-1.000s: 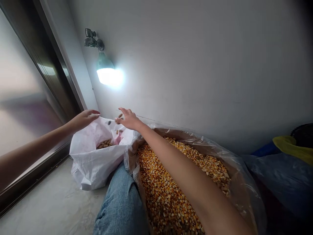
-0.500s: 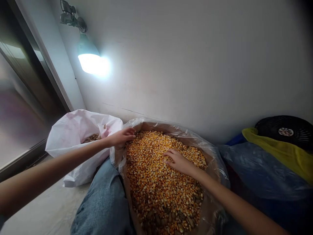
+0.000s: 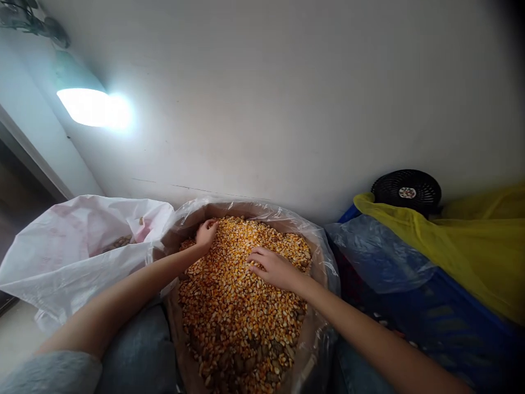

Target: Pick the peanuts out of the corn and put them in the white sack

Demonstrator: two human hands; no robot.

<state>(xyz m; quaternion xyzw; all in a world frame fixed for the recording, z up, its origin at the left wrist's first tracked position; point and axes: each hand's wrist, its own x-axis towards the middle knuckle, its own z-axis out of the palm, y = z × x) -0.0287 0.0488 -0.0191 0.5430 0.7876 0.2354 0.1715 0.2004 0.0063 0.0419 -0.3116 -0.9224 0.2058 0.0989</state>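
Observation:
A large clear plastic bag with a brown inner layer (image 3: 324,249) holds loose yellow-orange corn kernels (image 3: 233,306). Brown pieces (image 3: 246,361), which look like unshelled peanuts, lie among the kernels at the near end. My left hand (image 3: 206,235) is at the far left of the corn, fingers bent together in a pinch; whatever is between them is too small to tell. Near the middle of the heap, my right hand (image 3: 274,269) rests on the corn with its fingers curled over some kernels.
Left of the corn stands a white sack (image 3: 53,246) with brown pieces (image 3: 118,242) inside. To the right are a blue crate (image 3: 455,306), clear plastic sheeting (image 3: 381,254), yellow netting (image 3: 459,251) and a black fan (image 3: 406,191). A lit bulb (image 3: 88,106) hangs by the wall.
My left hand has moved from the bag's left rim, beside the white sack, in over the corn. My right hand's fingers have curled more. The view has turned right.

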